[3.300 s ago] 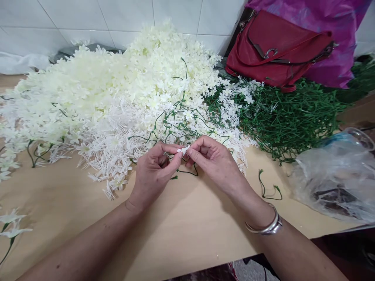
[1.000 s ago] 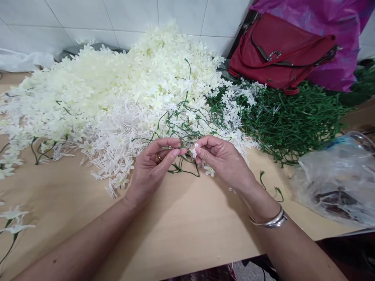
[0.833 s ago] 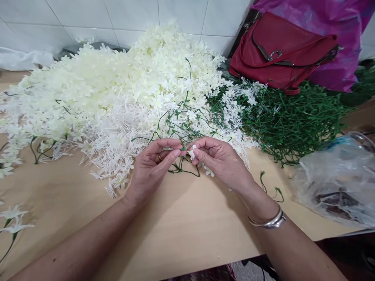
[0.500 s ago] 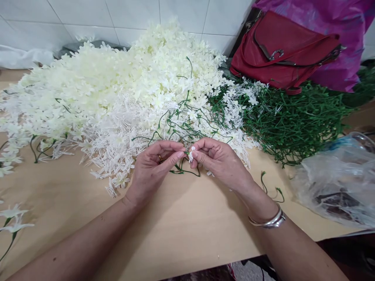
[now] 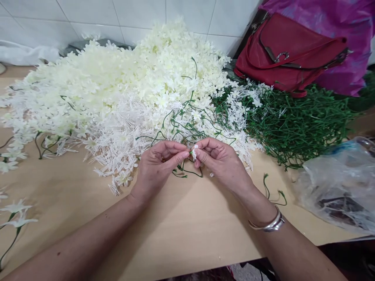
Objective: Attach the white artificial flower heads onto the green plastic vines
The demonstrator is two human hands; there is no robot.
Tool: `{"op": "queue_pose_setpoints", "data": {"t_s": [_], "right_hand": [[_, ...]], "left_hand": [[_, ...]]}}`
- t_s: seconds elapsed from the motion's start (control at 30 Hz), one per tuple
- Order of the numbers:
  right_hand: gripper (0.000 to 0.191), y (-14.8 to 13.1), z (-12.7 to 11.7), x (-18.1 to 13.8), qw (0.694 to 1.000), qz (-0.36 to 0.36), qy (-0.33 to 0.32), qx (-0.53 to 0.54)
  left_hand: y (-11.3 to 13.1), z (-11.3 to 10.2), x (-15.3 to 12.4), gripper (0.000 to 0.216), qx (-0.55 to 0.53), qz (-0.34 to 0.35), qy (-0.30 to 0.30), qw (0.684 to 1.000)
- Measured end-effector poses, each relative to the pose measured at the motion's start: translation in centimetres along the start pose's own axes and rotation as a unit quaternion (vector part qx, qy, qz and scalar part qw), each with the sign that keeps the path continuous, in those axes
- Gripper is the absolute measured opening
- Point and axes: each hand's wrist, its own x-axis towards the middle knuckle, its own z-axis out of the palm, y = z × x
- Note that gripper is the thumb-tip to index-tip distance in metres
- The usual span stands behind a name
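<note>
Over the middle of the table, my two hands meet at the fingertips. My right hand [image 5: 224,162] pinches a small white artificial flower [image 5: 194,152] by its petals. At the flower's base, my left hand [image 5: 162,166] closes thumb and forefinger on a green stem, most of which its fingers hide. Just behind the hands lies a heap of white stamen pieces [image 5: 123,128] with loose green stems [image 5: 187,127] across it. A large mound of cream flower heads [image 5: 140,74] rises farther back.
To the right is a pile of green plastic stems [image 5: 301,125], with a red handbag [image 5: 293,50] and purple bag [image 5: 357,50] behind. A clear plastic bag [image 5: 340,187] lies at the right edge. Finished-looking stemmed flowers [image 5: 17,218] lie at left. White tiles line the back.
The whole view has shifted slightly, so everything sits a little to the right and lower. Both hands keep their pinch on the flower and stem, with only a slight change at the fingertips.
</note>
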Motion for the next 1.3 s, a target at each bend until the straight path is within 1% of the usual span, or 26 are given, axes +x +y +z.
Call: {"op": "queue_pose_setpoints", "data": {"t_s": [0.17, 0.3, 0.37, 0.53, 0.67, 0.73, 0.87, 1.03, 1.17, 1.3], "right_hand": [[0.038, 0.0, 0.4, -0.1, 1.000, 0.003, 0.005, 0.001], [0.038, 0.4, 0.9, -0.2, 1.000, -0.008, 0.029, 0.009], [0.039, 0.5, 1.0, -0.2, 0.999, -0.006, 0.030, 0.013], [0.039, 0.8, 0.7, 0.1, 1.000, -0.003, 0.002, 0.003], [0.035, 0.7, 0.4, 0.1, 0.998, 0.012, -0.009, 0.054], [0.037, 0.5, 0.1, 0.1, 0.996, 0.025, -0.024, 0.084], [0.037, 0.1, -0.4, 0.1, 0.992, 0.039, -0.039, 0.113], [0.028, 0.3, -0.4, 0.4, 0.996, 0.019, -0.013, 0.084], [0.024, 0.6, -0.3, 0.4, 0.998, -0.006, -0.015, 0.066], [0.021, 0.5, -0.3, 0.3, 0.999, -0.021, -0.016, 0.040]], "left_hand": [[0.0, -0.1, 0.1, 0.015, 0.021, 0.010, -0.012, 1.000], [0.0, 0.0, 0.0, 0.015, 0.030, 0.015, -0.011, 0.999], [0.0, 0.1, 0.0, 0.015, 0.035, 0.018, -0.015, 0.999], [0.1, 0.0, 0.1, 0.021, 0.040, 0.006, -0.022, 0.999], [0.2, 0.0, 0.1, 0.024, 0.026, -0.003, 0.001, 1.000], [0.2, 0.0, 0.1, 0.026, 0.022, -0.007, 0.010, 1.000], [0.1, -0.1, 0.0, 0.023, 0.015, -0.015, 0.006, 1.000], [0.3, 0.0, 0.0, 0.020, 0.018, -0.006, 0.001, 1.000], [0.5, 0.2, 0.0, 0.018, 0.011, 0.000, 0.004, 1.000], [0.4, 0.2, 0.0, 0.021, 0.010, -0.015, 0.017, 1.000]]}}
